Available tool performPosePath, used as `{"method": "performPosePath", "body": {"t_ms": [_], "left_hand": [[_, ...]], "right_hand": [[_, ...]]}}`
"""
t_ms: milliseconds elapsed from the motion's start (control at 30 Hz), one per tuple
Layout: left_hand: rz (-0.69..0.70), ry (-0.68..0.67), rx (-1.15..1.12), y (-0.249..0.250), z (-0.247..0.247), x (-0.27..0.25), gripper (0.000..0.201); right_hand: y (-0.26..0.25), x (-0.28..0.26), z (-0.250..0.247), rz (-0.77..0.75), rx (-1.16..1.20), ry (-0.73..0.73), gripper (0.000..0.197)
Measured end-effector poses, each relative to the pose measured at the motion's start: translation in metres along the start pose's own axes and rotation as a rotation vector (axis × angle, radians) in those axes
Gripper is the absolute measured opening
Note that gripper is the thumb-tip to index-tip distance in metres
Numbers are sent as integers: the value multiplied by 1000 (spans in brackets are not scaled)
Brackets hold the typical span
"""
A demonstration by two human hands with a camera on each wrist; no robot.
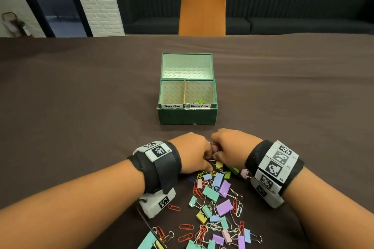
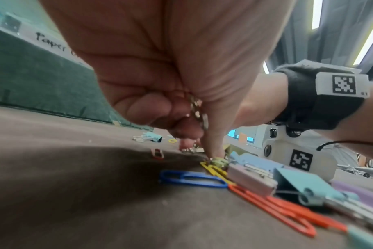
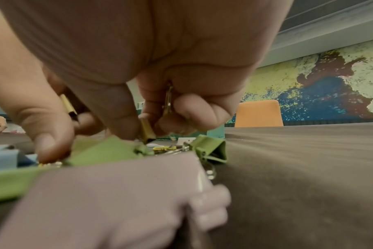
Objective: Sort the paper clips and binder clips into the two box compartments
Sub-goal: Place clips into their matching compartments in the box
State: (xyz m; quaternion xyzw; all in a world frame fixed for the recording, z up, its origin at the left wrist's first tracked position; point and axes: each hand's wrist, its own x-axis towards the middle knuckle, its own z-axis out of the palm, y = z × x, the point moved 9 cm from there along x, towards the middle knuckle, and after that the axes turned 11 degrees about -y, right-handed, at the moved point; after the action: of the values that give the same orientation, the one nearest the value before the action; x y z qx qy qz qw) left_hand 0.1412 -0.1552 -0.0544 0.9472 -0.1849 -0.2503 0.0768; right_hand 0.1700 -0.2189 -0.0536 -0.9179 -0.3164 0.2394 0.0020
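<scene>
The green box (image 1: 187, 116) stands mid-table, labelled "Paper Clips" on its left compartment (image 1: 173, 93) and "Binder Clips" on its right compartment (image 1: 199, 92), where a green clip (image 1: 200, 100) lies. Both hands meet at the far end of the mixed clip pile (image 1: 218, 198). My left hand (image 1: 194, 153) is curled around small silver metal clips (image 2: 197, 109), one fingertip down by a yellow paper clip (image 2: 215, 170). My right hand (image 1: 228, 145) grips yellow-olive binder clips (image 3: 168, 99) in its curled fingers, its thumb pressing on a green binder clip (image 3: 102, 151).
A blue paper clip (image 2: 192, 179), orange paper clips (image 2: 277, 212) and pink and pale blue binder clips lie by my left hand. A few stray clips (image 2: 151, 136) sit nearer the box. An orange chair (image 1: 202, 10) stands past the brown table's far edge.
</scene>
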Motion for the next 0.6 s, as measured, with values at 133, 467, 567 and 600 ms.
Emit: {"method": "performPosePath", "body": {"t_ms": [133, 467, 567, 600], "left_hand": [[13, 11, -72, -6, 1, 1, 21], [-131, 277, -374, -77, -57, -28, 24], [-184, 415, -433, -97, -89, -33, 25], [-195, 453, -448, -101, -98, -32, 26]], "right_hand": [[4, 0, -6, -7, 72, 67, 9], [11, 8, -102, -97, 305, 438, 6], [11, 24, -129, -37, 262, 423, 16], [13, 30, -131, 6, 207, 378, 25]]}}
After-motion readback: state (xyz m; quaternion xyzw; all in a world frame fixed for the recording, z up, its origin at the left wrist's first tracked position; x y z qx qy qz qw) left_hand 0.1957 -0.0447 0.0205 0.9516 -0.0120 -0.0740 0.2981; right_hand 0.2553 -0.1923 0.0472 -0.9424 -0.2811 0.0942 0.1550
